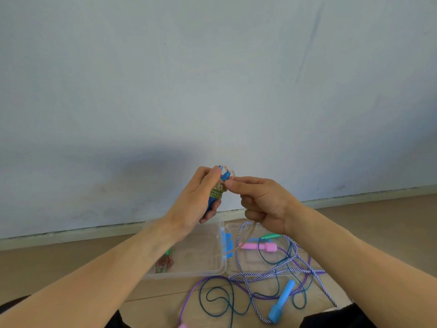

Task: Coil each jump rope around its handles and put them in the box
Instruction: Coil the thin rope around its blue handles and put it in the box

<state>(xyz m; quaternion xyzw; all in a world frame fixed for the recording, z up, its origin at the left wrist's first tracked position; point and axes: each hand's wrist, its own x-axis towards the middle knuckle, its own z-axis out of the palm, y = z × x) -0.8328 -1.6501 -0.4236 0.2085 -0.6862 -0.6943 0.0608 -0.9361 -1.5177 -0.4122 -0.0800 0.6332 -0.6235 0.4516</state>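
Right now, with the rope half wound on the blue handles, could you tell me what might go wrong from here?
1. The left hand grips the blue handles while the right hand pinches the cord near their top; a slip could loosen the coils.
2. The trailing cord hangs toward the loose ropes lying over the box lid and may snag there.

Two hands up, left hand and right hand; one clear box, one lid, several jump ropes, loose count unclear.
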